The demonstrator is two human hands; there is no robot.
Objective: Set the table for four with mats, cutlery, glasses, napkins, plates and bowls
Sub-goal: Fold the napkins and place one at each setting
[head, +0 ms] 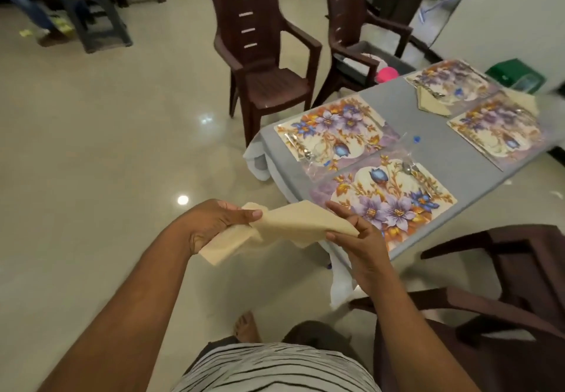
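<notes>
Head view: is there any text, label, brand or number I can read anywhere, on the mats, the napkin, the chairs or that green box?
None can be read.
Floral placemats: flower print only, no words.
Cream napkin held in the left hand and right hand: plain.
Brown plastic chair: slots in the back, no lettering.
Green box: too blurred to show any marking.

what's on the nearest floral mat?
On the nearest mat, only cutlery lies at its far right end. Its near left corner is hidden behind the right hand and cream napkin.
</notes>
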